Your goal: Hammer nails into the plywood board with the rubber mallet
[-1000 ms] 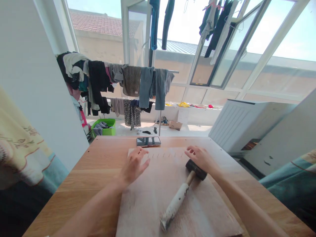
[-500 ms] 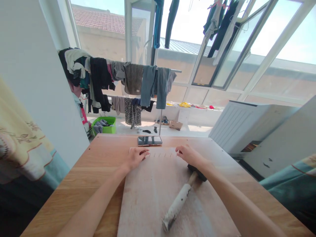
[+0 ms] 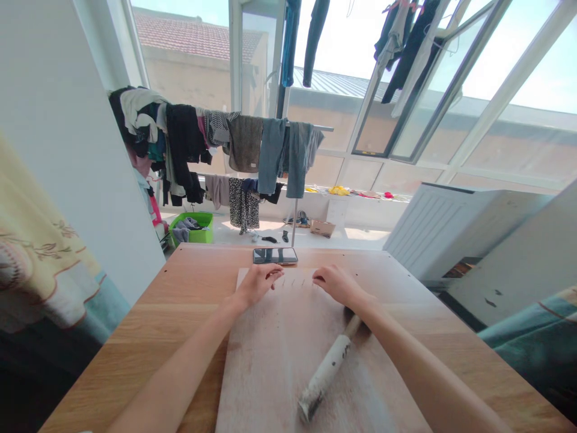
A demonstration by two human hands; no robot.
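A pale wooden board [image 3: 279, 367] lies on the wooden table [image 3: 180, 313]. A row of small nails [image 3: 295, 281] stands along the board's far edge. My left hand [image 3: 256, 284] is at the left end of that row, fingertips pinched together. My right hand [image 3: 336, 284] is at the right end, palm down with its fingers curled onto the board. What either hand pinches is too small to see. A hammer with a black head and a white, worn handle [image 3: 327, 373] lies on the board, its head mostly hidden under my right wrist.
A dark phone [image 3: 274, 255] lies flat just beyond the board. Past the table stand a laden clothes rack [image 3: 243, 150], a green basket [image 3: 192, 228] and open windows. A white wall is at left; white panels [image 3: 451, 228] lean at right.
Both hands have moved forward and inward to the nail row; the left went from spread open to pinched, and the right wrist now covers the hammer head.
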